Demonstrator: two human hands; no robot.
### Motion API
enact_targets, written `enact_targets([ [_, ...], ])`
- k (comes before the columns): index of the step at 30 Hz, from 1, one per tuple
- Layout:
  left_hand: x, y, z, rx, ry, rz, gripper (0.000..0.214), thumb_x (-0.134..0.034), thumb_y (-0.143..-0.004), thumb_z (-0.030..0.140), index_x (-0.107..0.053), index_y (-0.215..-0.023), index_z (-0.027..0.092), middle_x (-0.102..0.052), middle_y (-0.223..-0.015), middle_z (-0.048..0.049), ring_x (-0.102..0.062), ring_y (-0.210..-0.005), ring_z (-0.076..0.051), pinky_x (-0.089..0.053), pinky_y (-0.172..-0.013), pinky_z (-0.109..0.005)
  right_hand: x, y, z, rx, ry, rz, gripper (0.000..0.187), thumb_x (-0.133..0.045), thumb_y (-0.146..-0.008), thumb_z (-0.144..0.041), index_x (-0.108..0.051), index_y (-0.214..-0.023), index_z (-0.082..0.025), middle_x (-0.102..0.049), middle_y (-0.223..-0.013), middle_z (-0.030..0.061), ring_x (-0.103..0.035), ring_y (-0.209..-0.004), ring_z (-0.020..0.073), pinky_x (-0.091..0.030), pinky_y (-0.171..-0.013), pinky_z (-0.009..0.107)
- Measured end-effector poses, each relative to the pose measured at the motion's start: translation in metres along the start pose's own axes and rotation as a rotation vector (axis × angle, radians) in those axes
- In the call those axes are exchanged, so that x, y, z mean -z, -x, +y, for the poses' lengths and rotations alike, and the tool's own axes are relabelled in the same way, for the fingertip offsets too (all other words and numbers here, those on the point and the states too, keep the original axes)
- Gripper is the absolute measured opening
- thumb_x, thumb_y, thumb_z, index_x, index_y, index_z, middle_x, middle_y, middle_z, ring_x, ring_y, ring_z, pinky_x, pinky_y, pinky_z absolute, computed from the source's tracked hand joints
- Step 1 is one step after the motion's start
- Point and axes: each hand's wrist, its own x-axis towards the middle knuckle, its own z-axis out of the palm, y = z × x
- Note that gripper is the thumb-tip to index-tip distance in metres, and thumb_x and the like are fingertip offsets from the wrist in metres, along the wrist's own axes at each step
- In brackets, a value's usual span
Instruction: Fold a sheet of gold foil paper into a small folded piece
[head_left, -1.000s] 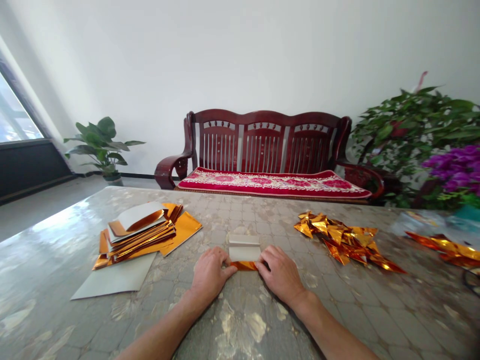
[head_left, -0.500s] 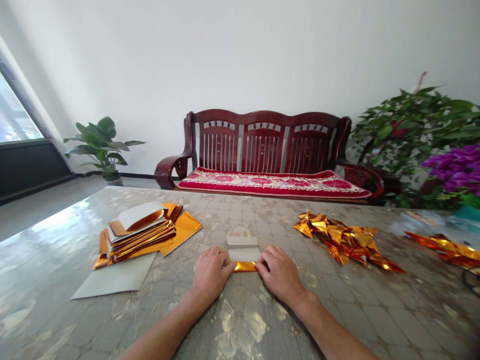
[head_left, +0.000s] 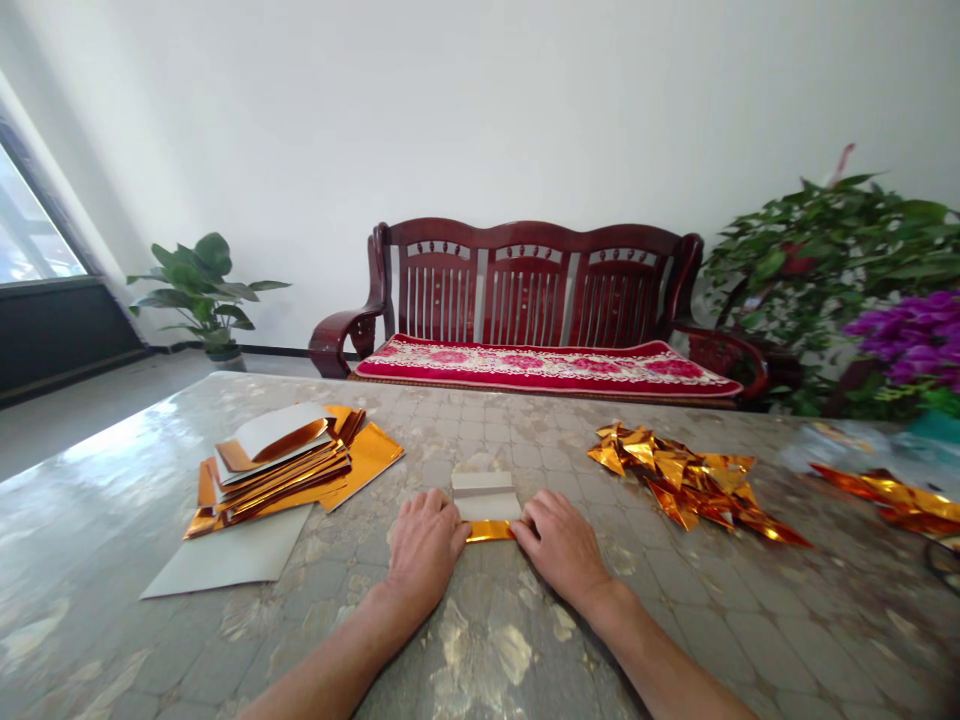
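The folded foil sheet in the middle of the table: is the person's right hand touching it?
Touching: the head view shows the fingertips of the right hand resting on the right end of the folded foil sheet.

A wooden bench (head_left: pixel 529 270) with a floral cushion (head_left: pixel 547 366) stands between a potted plant (head_left: pixel 202 295) and shrub (head_left: pixel 817 260).

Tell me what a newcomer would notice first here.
Shiny gold-orange foil grabs the eye: a heap of folded foil pieces lies right of centre on the mottled grey table, and a stack of foil-backed sheets sits left. Between them, the left hand and right hand press a white-and-gold folded strip. Behind the table stands a dark red wooden bench with a crimson floral cushion.
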Motion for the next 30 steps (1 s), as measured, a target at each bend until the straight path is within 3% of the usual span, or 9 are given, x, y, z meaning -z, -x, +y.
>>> enact_targets([
  [9, 0.0053, 0.0012, 0.0011, 0.017, -0.006, -0.048, 0.026, -0.051, -0.095, 0.037, -0.068, -0.088, 0.02, -0.063, -0.1, -0.0064, -0.056, -0.097, -0.024, -0.038, -0.083, -0.035, -0.0045, -0.0023, 0.01, 0.073, 0.026, 0.017, 0.026, -0.063, -0.093, -0.038, -0.06, -0.074, -0.021, -0.061, -0.082, 0.0023, -0.057, -0.08, 0.0183, -0.035, -0.068, 0.029],
  [24, 0.0085, -0.0007, 0.0049, 0.037, -0.032, -0.083, 0.019, -0.05, -0.094, 0.03, -0.065, -0.092, 0.018, -0.061, -0.101, -0.008, -0.056, -0.099, -0.025, -0.04, -0.085, -0.037, -0.0028, -0.0061, 0.0036, 0.07, 0.122, -0.018, 0.024, -0.066, -0.09, -0.038, -0.062, -0.075, -0.021, -0.062, -0.082, 0.0025, -0.058, -0.078, 0.0194, -0.033, -0.066, 0.03],
  [27, 0.0088, 0.001, 0.0058, 0.056, 0.006, -0.043, 0.015, -0.054, -0.091, 0.025, -0.063, -0.1, 0.018, -0.059, -0.105, -0.0076, -0.054, -0.102, -0.025, -0.042, -0.088, -0.037, -0.0043, -0.0059, 0.0044, 0.063, 0.123, -0.006, 0.024, -0.066, -0.09, -0.038, -0.062, -0.074, -0.021, -0.062, -0.082, 0.0018, -0.058, -0.078, 0.0191, -0.032, -0.066, 0.03],
  [30, 0.0053, 0.003, 0.0055, -0.004, 0.066, 0.04, 0.026, -0.054, -0.089, 0.016, -0.058, -0.115, 0.021, -0.056, -0.117, -0.0065, -0.051, -0.109, -0.024, -0.042, -0.094, -0.037, -0.0052, -0.0059, 0.0046, 0.056, 0.114, 0.008, 0.025, -0.065, -0.09, -0.037, -0.061, -0.072, -0.021, -0.061, -0.08, 0.0011, -0.057, -0.076, 0.0181, -0.031, -0.065, 0.03],
])
